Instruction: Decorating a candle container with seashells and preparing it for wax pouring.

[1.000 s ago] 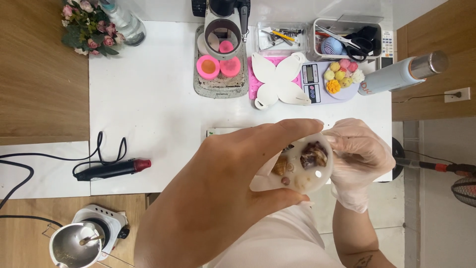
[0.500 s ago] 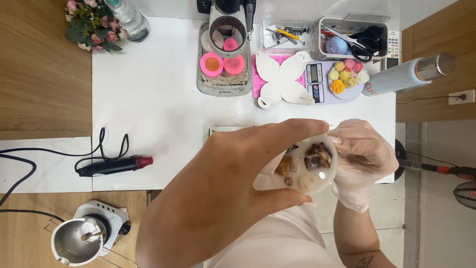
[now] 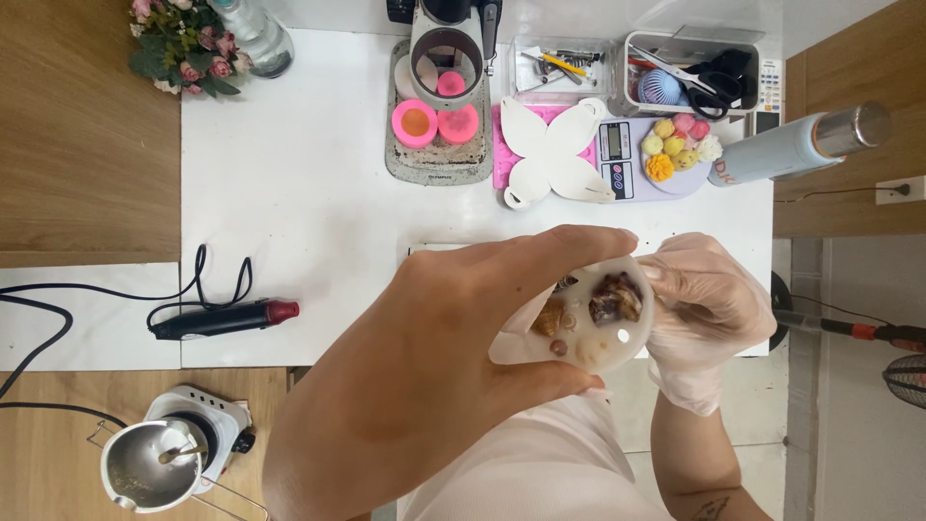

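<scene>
A: We see the white table (image 3: 309,193) from above, w/ a grey stand (image 3: 439,145) at its far edge carrying two pink round moulds (image 3: 434,123). What else sits back there?

B: Far right corner: a pale bottle (image 3: 791,145) lying on its side, next to a lilac scale (image 3: 641,159) w/ small coloured wax flowers (image 3: 675,145) on it. White petal-shaped pieces (image 3: 550,154) lie betw. stand and scale. Far left corner: a bunch of pink flowers (image 3: 178,43).

A: And near the left edge?

B: A black heat gun (image 3: 222,318) w/ red tip, cord looping behind it. Off the table, near left, a metal pitcher (image 3: 145,468) on a small white hotplate (image 3: 207,429).

A: The hands?

B: We note both are clamped on one thing: bare left hand (image 3: 424,367), thumb and fingers round a white round mould (image 3: 593,314); gloved right hand (image 3: 704,309) gripping its right side. The mould is held up over the table's near edge, tilted toward us, small shells (image 3: 612,299) set inside.
</scene>
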